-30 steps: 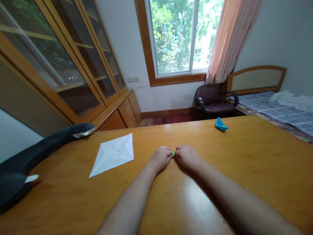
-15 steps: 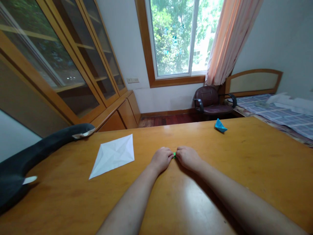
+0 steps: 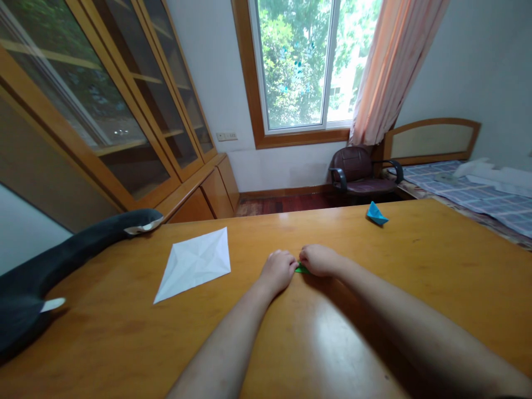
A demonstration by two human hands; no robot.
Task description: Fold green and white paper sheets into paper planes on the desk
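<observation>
A small piece of folded green paper (image 3: 302, 269) lies at the middle of the wooden table, mostly covered by my fingers. My left hand (image 3: 281, 270) rests on the tabletop with curled fingers closed on the paper's left end. Over its right part, my right hand (image 3: 318, 260) has its fingers bent and pressed together at the paper's upper edge. To the left lies a creased sheet of white paper (image 3: 195, 265), spread flat. A blue paper boat (image 3: 377, 214) sits near the far edge on the right.
The wooden table (image 3: 233, 343) fills the foreground. A dark plush toy (image 3: 78, 249) with white parts lies along its left side. Beyond the far edge stand a glass-door cabinet (image 3: 178, 160), a maroon armchair (image 3: 355, 169) and a bed (image 3: 477, 183).
My right hand has lifted slightly and tilted over the green paper, and more of the paper shows beneath it. The left hand has shifted only a little to the right.
</observation>
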